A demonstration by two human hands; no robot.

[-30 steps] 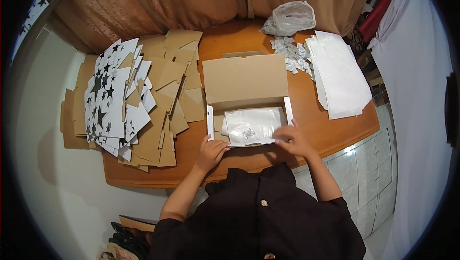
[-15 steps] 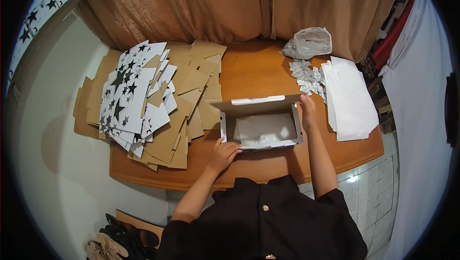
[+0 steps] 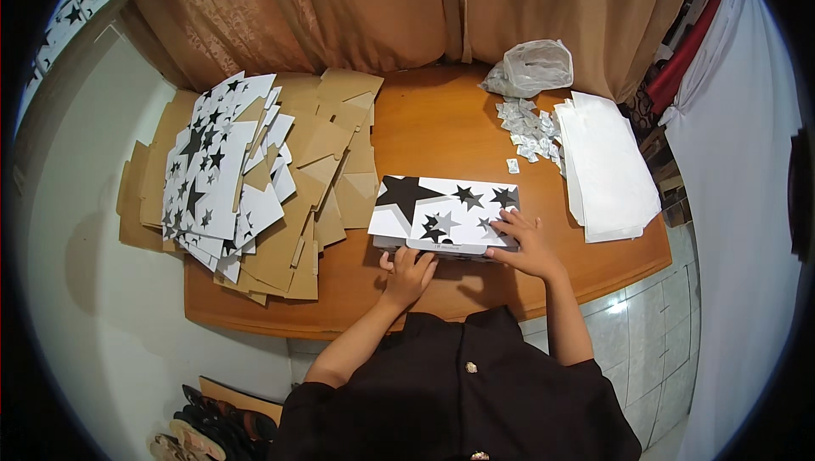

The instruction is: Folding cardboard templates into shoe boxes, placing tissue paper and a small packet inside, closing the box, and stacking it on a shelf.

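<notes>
A white cardboard box (image 3: 463,206) printed with black and grey stars sits in front of me with its lid down. Along its front edge a narrow white lid flap (image 3: 446,247) still shows. My left hand (image 3: 409,276) has its fingers bent against the front, left of the middle, gripping there. On the lid's right end rests my right hand (image 3: 528,244), its fingers spread and the thumb by the flap. What lies inside the box is hidden. Behind it is one small white sachet (image 3: 513,166), apart from the sachet pile (image 3: 531,130).
Flat star-printed cardboard blanks (image 3: 208,164) and brown ones (image 3: 314,164) are heaped on the left of the wooden table (image 3: 416,113). Right of the sachets lies a stack of white sheets (image 3: 611,168). A clear plastic bag (image 3: 539,66) stands at the back, near the brown curtain (image 3: 365,11).
The box's lid has come down over the white contents. My right hand has moved from the raised lid's corner onto its top; my left hand stays at the front edge.
</notes>
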